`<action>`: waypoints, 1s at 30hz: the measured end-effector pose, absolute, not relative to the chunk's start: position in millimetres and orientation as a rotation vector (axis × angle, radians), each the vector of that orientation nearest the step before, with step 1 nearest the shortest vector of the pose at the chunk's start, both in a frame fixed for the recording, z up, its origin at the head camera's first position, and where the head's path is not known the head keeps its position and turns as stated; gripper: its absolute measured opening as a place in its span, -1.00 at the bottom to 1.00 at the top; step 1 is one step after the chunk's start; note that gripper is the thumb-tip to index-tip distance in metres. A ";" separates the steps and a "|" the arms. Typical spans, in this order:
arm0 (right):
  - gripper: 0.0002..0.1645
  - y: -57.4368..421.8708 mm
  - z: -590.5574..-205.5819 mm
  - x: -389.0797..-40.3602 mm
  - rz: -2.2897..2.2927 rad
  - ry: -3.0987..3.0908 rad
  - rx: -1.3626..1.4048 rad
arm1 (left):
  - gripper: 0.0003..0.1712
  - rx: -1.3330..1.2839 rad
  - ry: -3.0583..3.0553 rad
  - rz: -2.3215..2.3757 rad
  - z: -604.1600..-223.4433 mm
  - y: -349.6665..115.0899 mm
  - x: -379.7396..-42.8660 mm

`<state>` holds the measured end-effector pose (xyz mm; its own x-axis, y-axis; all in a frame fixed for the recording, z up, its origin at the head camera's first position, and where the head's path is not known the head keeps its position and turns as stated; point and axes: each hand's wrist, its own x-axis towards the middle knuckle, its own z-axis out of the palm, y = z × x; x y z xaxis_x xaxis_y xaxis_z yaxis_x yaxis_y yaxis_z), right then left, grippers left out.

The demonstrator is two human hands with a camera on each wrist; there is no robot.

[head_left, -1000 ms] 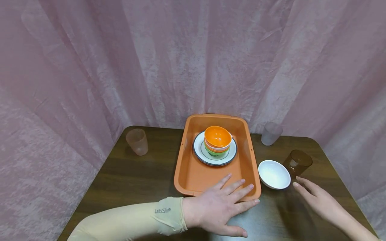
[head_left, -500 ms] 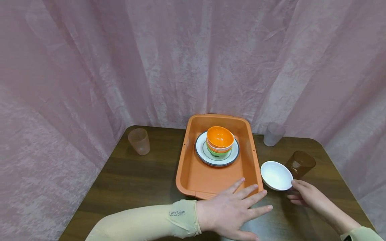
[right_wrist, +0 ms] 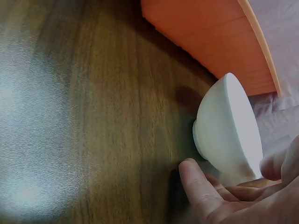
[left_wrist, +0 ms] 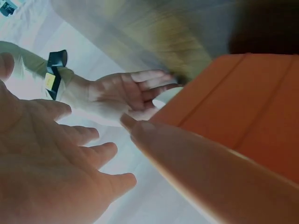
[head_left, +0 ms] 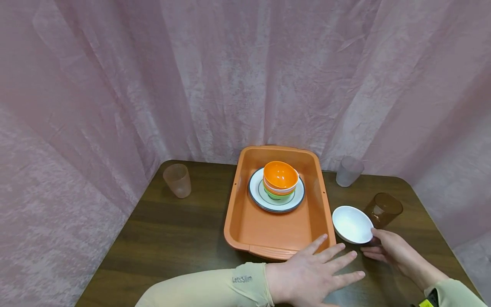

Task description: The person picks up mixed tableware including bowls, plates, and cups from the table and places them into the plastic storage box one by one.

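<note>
A small white bowl (head_left: 352,224) stands on the table just right of the orange tub (head_left: 264,228). My right hand (head_left: 393,251) pinches the bowl's near right edge, thumb at the rim and fingers low against its side; the right wrist view shows the bowl (right_wrist: 219,123) still upright on the wood. My left hand (head_left: 316,275) is spread flat in the air by the tub's near right corner, holding nothing. In the tub, a stack of bowls with an orange bowl (head_left: 280,174) on top sits on white plates (head_left: 256,194) with dark rims.
A brown tinted glass (head_left: 383,209) stands right behind the white bowl. Farther back is a frosted clear glass (head_left: 349,171). A pinkish frosted glass (head_left: 177,181) stands at the table's far left. Pink curtains (head_left: 245,76) hang behind the table (head_left: 161,238).
My right hand has moved left onto the white bowl and taken its edge between thumb and fingers. My left hand has shifted right and nearer, still spread. The bowl has hardly moved.
</note>
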<state>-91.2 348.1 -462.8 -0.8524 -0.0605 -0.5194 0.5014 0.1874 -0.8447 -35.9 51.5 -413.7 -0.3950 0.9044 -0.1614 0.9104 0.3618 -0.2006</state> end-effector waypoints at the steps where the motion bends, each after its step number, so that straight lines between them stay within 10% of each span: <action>1: -0.27 348.2 -463.4 -92.2 -1.727 2.009 0.431 | -0.02 1.721 2.568 -0.413 -413.6 52.9 -35.1; 30: -0.13 341.1 -474.9 -107.3 -1.944 1.820 0.530 | -0.07 1.802 2.591 -0.483 -418.5 54.8 -33.2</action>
<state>-107.3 341.1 -474.9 -0.8378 -0.0458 -0.5440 0.5459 -0.0521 -0.8362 -33.2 54.8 -418.5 -0.3623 0.9231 -0.1290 0.9076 0.3178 -0.2744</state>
